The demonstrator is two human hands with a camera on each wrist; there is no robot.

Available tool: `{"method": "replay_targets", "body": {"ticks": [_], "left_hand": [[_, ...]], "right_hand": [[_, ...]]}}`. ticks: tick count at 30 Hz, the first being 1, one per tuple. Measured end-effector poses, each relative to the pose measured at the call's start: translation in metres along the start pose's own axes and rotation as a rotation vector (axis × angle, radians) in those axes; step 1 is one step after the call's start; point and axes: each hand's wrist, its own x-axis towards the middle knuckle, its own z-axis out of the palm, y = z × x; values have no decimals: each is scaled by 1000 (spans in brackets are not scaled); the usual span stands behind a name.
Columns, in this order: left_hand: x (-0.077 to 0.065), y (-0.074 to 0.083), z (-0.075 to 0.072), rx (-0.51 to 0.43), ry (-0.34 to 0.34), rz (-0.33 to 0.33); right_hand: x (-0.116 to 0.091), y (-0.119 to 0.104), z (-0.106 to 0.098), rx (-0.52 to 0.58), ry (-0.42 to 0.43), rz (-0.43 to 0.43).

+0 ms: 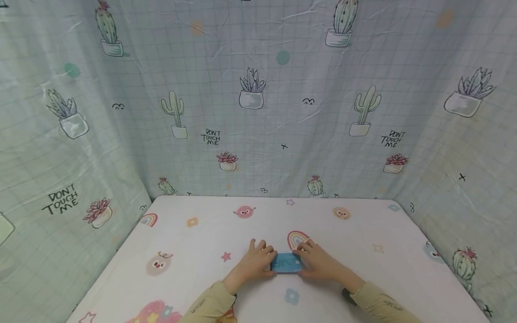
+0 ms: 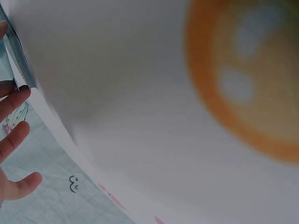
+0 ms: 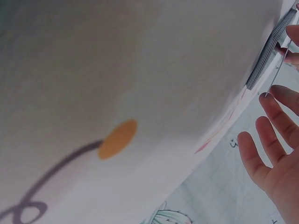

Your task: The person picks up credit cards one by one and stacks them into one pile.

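A blue card [image 1: 286,265] with dark lettering like VIP lies between the two hands near the table's middle. The wrist views show a stack of thin cards [image 3: 271,53] beneath it, edges facing the camera. In the right wrist view the card is a thin line, raised apart from the stack. My left hand [image 1: 255,261] holds the card's left end, thumb at the near corner and fingers at the far one. My right hand [image 1: 319,261] grips the right end the same way, with its other fingers spread. The lower faces of the cards are hidden.
The white table [image 1: 202,251] carries printed rainbows, flowers, stars and smiling faces, all flat. A pale curtain [image 1: 266,121] with cactus prints hangs behind it and along both sides. A dark item [image 1: 349,296] shows at the right sleeve's cuff.
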Motion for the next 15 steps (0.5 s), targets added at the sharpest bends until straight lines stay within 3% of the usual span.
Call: {"method": "replay_targets", "body": {"ticks": [15], "left_hand": [[0, 0, -2, 17, -37, -20]], "right_hand": [[2, 0, 1, -8, -11, -7]]}}
